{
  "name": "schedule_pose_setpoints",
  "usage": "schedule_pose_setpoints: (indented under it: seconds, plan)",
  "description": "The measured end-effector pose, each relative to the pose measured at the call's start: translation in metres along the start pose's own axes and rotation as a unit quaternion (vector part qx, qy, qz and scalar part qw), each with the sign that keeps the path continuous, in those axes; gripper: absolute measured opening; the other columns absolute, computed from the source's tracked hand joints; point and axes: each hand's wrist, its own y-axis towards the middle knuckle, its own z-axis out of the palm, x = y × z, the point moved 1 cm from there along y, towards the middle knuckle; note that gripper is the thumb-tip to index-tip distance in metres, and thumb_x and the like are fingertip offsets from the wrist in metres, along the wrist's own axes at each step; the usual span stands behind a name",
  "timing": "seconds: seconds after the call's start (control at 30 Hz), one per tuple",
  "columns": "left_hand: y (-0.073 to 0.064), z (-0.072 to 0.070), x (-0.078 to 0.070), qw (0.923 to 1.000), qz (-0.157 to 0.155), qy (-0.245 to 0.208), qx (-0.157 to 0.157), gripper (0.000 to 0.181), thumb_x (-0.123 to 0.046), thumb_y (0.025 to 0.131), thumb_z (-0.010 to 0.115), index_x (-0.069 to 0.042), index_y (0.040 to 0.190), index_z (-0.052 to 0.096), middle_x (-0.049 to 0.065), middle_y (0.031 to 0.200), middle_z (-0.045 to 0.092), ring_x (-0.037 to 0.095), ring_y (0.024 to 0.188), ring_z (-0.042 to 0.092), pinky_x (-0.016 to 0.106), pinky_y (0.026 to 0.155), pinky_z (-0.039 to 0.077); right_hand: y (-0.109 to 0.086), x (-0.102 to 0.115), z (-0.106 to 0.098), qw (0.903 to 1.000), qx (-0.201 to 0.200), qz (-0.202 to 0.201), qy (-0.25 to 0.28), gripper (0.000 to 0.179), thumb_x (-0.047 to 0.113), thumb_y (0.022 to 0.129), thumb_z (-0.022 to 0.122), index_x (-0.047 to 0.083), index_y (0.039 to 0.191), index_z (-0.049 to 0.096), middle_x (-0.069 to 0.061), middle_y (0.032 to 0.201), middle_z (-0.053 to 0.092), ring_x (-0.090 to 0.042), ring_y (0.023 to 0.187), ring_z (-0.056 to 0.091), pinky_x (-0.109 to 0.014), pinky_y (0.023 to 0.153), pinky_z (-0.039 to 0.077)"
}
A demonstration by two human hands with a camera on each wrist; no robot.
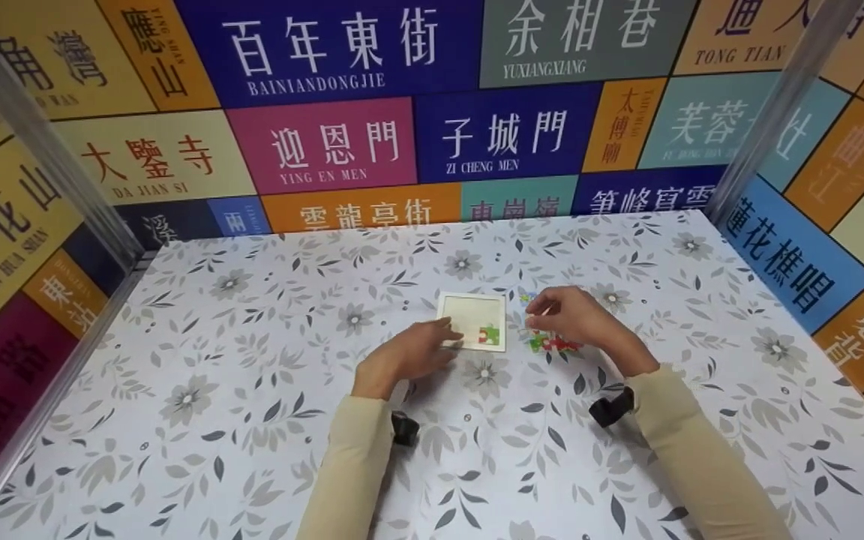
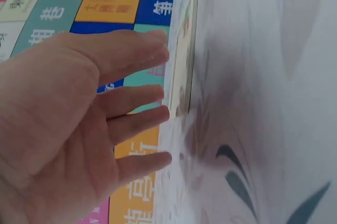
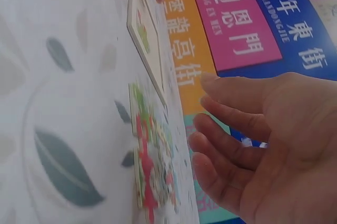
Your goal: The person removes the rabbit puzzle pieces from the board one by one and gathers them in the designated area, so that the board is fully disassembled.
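A cream square puzzle tray (image 1: 469, 322) with a raised rim lies flat on the table. In its lower right corner sits a green and red puzzle piece (image 1: 488, 334). My left hand (image 1: 418, 351) is at the tray's left edge, its fingertips overlapping the rim; the left wrist view shows the fingers fairly straight and holding nothing. Over the loose puzzle pieces (image 1: 552, 343) right of the tray hovers my right hand (image 1: 571, 315). Its fingers bend loosely with nothing between them, above the colourful pieces (image 3: 150, 155) in the right wrist view. Part of these pieces is hidden beneath that hand.
A white cloth with grey flowers and leaves covers the table (image 1: 252, 420). Behind it stands a wall (image 1: 319, 146) of coloured panels with lettering, with side panels at left and right. Each wrist carries a black strap (image 1: 612, 407).
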Motion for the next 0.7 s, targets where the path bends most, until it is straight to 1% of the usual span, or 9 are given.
schedule_pose_setpoints:
  seconds: [0.07,0.1,0.17,0.23,0.3,0.37,0.5,0.57,0.7]
  plan:
    - [-0.001,0.0,0.003,1.0,-0.005,-0.005,0.005,0.041,-0.016,0.101,0.056,-0.011,0.141,0.058,0.018,0.161,0.035,0.037,0.148,0.037,0.046,0.124,0.027,0.003,0.006,0.005,1.0,0.006,-0.007,-0.001,0.03,0.027,0.096,0.069,0.006,0.117,0.069,-0.015,0.113,0.07,-0.023,0.095,0.066,-0.036,0.078,0.053]
    - [-0.001,0.001,0.004,0.9999,-0.01,-0.006,0.007,0.04,-0.015,0.101,0.056,-0.012,0.141,0.059,0.018,0.161,0.034,0.037,0.148,0.037,0.046,0.124,0.027,0.005,0.009,0.008,0.9999,0.012,-0.01,0.002,0.03,0.027,0.095,0.069,0.006,0.117,0.069,-0.015,0.113,0.07,-0.022,0.091,0.066,-0.036,0.075,0.053]
    - [-0.002,0.002,0.004,0.9998,-0.016,-0.002,0.006,0.039,-0.014,0.101,0.056,-0.013,0.14,0.06,0.018,0.161,0.035,0.037,0.147,0.038,0.046,0.123,0.028,0.008,0.015,0.013,0.9996,0.027,-0.008,0.008,0.03,0.027,0.095,0.069,0.007,0.118,0.068,-0.015,0.115,0.069,-0.018,0.078,0.064,-0.033,0.067,0.053]
    - [-0.002,0.003,0.003,0.9996,-0.028,0.002,0.006,0.038,-0.013,0.102,0.055,-0.014,0.139,0.061,0.017,0.161,0.036,0.036,0.148,0.037,0.046,0.123,0.028,0.012,0.02,0.017,0.9988,0.044,0.004,0.018,0.031,0.028,0.095,0.069,0.008,0.12,0.067,-0.015,0.117,0.068,-0.015,0.064,0.057,-0.03,0.056,0.048]
    - [-0.003,0.004,0.0,0.9991,-0.041,0.008,0.008,0.038,-0.015,0.104,0.052,-0.016,0.141,0.059,0.016,0.161,0.036,0.035,0.149,0.036,0.046,0.123,0.028,0.015,0.024,0.021,0.9979,0.058,0.017,0.023,0.033,0.027,0.095,0.069,0.008,0.122,0.066,-0.015,0.119,0.067,-0.015,0.061,0.054,-0.029,0.052,0.045]
    - [-0.003,0.005,-0.004,0.9981,-0.058,0.014,0.015,0.04,-0.017,0.105,0.049,-0.019,0.145,0.054,0.015,0.162,0.033,0.033,0.15,0.032,0.047,0.123,0.028,0.018,0.027,0.023,0.9978,0.058,0.026,0.021,0.033,0.027,0.095,0.07,0.009,0.122,0.067,-0.014,0.121,0.067,-0.016,0.068,0.057,-0.029,0.056,0.047]
    - [-0.004,0.005,-0.009,0.9951,-0.088,0.027,0.036,0.045,-0.019,0.107,0.043,-0.026,0.152,0.045,0.012,0.165,0.027,0.03,0.154,0.024,0.046,0.124,0.026,0.028,0.031,0.028,0.9987,0.038,0.032,0.014,0.031,0.024,0.094,0.071,0.008,0.119,0.069,-0.014,0.119,0.068,-0.023,0.096,0.065,-0.033,0.076,0.053]
    - [-0.004,0.005,-0.01,0.994,-0.096,0.034,0.041,0.047,-0.02,0.107,0.043,-0.028,0.153,0.043,0.011,0.166,0.025,0.029,0.155,0.022,0.046,0.124,0.026,0.033,0.032,0.032,0.9987,0.029,0.037,0.02,0.029,0.022,0.094,0.071,0.007,0.119,0.069,-0.014,0.12,0.067,-0.027,0.102,0.064,-0.037,0.08,0.053]
    - [-0.004,0.006,-0.013,0.9935,-0.099,0.036,0.043,0.048,-0.021,0.107,0.043,-0.03,0.154,0.04,0.011,0.166,0.024,0.03,0.155,0.02,0.047,0.124,0.026,0.038,0.033,0.039,0.999,0.017,0.038,0.017,0.03,0.019,0.092,0.073,0.006,0.118,0.07,-0.015,0.12,0.068,-0.03,0.104,0.064,-0.039,0.081,0.054]
